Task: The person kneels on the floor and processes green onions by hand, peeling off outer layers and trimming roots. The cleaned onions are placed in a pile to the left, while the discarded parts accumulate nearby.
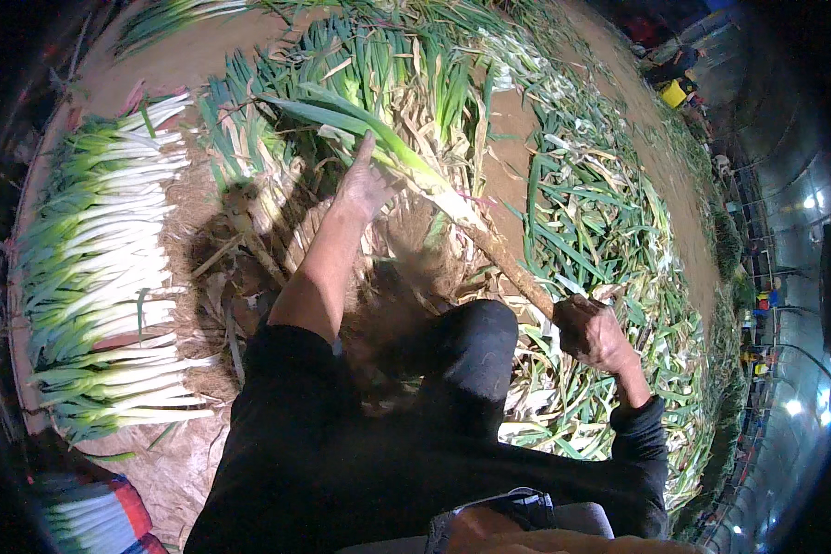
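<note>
A large green onion (pixel 426 173) lies slantwise across the view before me. Its leaves are at upper left, and its lower stalk is brown, as if coated with soil or old skin. My left hand (pixel 368 181) grips it just below the leaves, with the thumb pointing up along them. Around the brown end of the stalk my right hand (pixel 592 332) is closed, hiding the tip and root. Beyond my left hand sits a heap of untrimmed green onions (pixel 395 76) with dry, yellowed outer leaves. My bent knee (pixel 481 339) is below the stalk.
At left, cleaned green onions (pixel 124 228) lie in a long row, white ends facing me. Stripped leaves (pixel 588 221) cover the ground at right. A striped cloth or bag (pixel 128 509) is at lower left. Farther right, a person (pixel 675 66) is near a yellow object (pixel 672 95).
</note>
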### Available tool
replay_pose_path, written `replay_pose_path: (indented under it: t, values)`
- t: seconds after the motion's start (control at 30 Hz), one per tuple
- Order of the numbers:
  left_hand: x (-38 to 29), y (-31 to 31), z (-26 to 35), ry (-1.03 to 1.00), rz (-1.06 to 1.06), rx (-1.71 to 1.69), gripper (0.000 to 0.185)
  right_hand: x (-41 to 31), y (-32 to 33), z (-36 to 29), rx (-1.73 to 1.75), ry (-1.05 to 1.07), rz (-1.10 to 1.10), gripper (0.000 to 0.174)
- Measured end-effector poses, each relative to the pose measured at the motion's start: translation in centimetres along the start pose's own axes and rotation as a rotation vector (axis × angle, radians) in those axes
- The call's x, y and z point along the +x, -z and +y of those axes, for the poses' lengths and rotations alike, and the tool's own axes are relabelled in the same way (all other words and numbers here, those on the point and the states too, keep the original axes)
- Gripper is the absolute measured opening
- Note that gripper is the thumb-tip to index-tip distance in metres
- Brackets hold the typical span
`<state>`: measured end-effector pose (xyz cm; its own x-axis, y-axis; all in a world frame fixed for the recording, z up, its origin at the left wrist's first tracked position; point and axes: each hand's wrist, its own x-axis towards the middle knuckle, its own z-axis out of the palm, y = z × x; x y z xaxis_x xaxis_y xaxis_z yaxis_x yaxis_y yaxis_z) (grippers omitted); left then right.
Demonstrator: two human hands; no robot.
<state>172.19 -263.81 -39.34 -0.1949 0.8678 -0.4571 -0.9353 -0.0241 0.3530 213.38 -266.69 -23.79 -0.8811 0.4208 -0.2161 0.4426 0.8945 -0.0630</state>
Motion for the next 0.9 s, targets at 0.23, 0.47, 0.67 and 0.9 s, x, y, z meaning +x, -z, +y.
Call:
replay_pose_path:
  t: [0.23, 0.47, 0.67, 0.9]
  values:
    - [0.8, 0.5, -0.9, 0.001, -0.167, -0.09, 0.045, -0.9, -5.4, -0.5, 0.036, -0.507, 0.195, 0.063]
    - [-1.7, -1.8, -2.7, -0.08, -0.364, 0.084, 0.033, 12.8, -6.4, -1.2, 1.178, -0.42, 0.267, 0.085]
    - [-4.2, -2.6, -3.3, -0.015, -0.512, 0.328, 0.053, 21.2, -6.5, -0.3, 0.672, -0.345, 0.534, 0.069]
    - [-3.0, -1.4, -1.3, -0.06, -0.362, 0.478, 0.065, 20.9, -5.1, -0.6, 1.074, -0.529, 0.484, 0.032]
